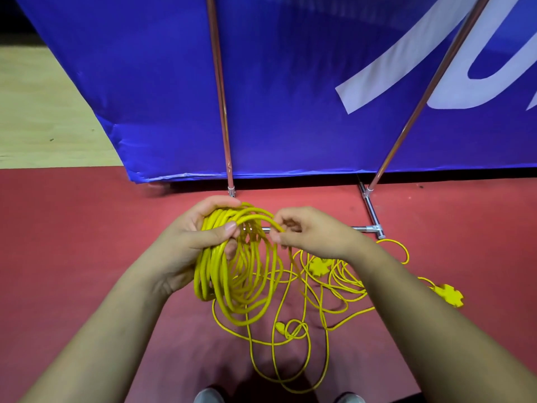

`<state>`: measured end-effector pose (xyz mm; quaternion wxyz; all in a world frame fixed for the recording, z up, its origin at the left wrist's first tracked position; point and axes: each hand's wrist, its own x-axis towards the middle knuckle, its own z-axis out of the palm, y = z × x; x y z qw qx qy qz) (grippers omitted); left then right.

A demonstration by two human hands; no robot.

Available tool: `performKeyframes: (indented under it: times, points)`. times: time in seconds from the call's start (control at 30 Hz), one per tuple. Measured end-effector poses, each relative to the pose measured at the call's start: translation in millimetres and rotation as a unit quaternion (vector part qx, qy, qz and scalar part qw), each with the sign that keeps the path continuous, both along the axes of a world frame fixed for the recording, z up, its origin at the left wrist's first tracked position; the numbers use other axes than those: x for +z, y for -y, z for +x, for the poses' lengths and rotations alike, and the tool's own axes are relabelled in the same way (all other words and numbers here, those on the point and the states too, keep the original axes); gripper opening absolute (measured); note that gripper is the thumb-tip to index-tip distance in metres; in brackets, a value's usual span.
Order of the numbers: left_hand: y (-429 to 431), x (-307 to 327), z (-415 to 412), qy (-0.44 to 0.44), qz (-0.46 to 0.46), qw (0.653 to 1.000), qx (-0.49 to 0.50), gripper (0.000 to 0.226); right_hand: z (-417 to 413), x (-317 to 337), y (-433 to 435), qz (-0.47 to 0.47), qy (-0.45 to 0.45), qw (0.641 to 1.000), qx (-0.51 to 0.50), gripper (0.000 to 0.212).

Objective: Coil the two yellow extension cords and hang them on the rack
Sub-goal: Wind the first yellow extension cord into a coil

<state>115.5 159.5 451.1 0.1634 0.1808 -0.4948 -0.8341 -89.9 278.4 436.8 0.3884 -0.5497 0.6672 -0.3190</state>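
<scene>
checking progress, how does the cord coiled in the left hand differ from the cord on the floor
The coiled cord is gathered in stacked loops; the loose cord sprawls tangled. The coiled cord hangs from the left hand, its top loop pinched by the right hand; the loose cord lies on the red floor. Both are yellow.

A red floor mat (87,228) meets pale wooden flooring (37,112) at far left, and behind stands a large blue banner (290,82) bearing white lettering (406,58).
</scene>
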Motion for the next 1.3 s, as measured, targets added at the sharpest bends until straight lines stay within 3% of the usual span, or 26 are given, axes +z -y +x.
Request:
performKeyframes:
  times: [0.07, 0.2, 0.43, 0.57, 0.67, 0.77, 0.83, 0.93, 1.0, 1.07, 1.2, 1.23, 1.3]
  points:
    - [0.7, 0.3, 0.3, -0.005, -0.004, 1.000, 0.003, 0.057, -10.6, -10.5, -6.2, 0.038, -0.020, 0.999, -0.008, 0.013]
    - [2.8, 3.0, 3.1, 0.038, -0.018, 0.999, -0.016, 0.057, -18.4, -14.1, -9.2, -0.005, 0.073, 0.993, -0.096, 0.006]
    - [-3.0, 2.3, 1.4, 0.067, 0.008, 0.998, -0.011, 0.040, 7.4, -0.1, 9.3, -0.110, -0.060, 0.990, -0.070, 0.012]
    - [-1.6, 3.6, 2.0, 0.036, 0.003, 0.999, -0.034, 0.047, 8.8, 3.4, 11.6, -0.146, -0.048, 0.985, -0.076, 0.009]
    - [-0.7, 4.3, 0.8, 0.000, 0.030, 1.000, -0.008, 0.045, 1.5, -6.5, 10.4, -0.105, -0.026, 0.991, -0.074, 0.005]
    - [2.6, 5.2, 1.1, -0.037, 0.032, 0.998, 0.031, 0.040, -14.5, -32.9, 7.9, -0.036, -0.078, 0.994, -0.074, 0.002]
    - [6.2, 7.5, 2.1, -0.069, 0.033, 0.995, 0.070, 0.036, -27.1, -54.3, 3.7, 0.020, -0.124, 0.989, -0.084, 0.012]
    - [9.7, 11.5, 2.9, -0.091, 0.022, 0.986, 0.141, 0.024, -37.2, -83.5, -4.2, 0.097, -0.093, 0.983, -0.124, 0.029]
    - [10.7, 11.4, 2.6, -0.083, 0.013, 0.980, 0.178, 0.014, -34.5, -95.9, -6.7, 0.133, -0.031, 0.978, -0.155, 0.034]
    - [10.1, 9.4, 1.2, -0.068, -0.009, 0.980, 0.189, 0.019, -26.3, -101.8, -5.8, 0.137, 0.030, 0.970, -0.198, 0.027]
    - [9.7, 4.1, 0.2, 0.017, -0.095, 0.971, 0.218, 0.018, -7.6, -87.3, 2.9, 0.177, 0.200, 0.924, -0.274, 0.014]
    - [10.0, 2.9, 0.4, 0.037, -0.122, 0.968, 0.218, 0.016, -3.5, -79.3, 6.2, 0.187, 0.190, 0.925, -0.270, 0.013]
    - [10.2, 1.2, 1.3, 0.073, -0.180, 0.959, 0.208, 0.014, 2.5, -62.8, 12.7, 0.192, 0.082, 0.951, -0.228, 0.014]
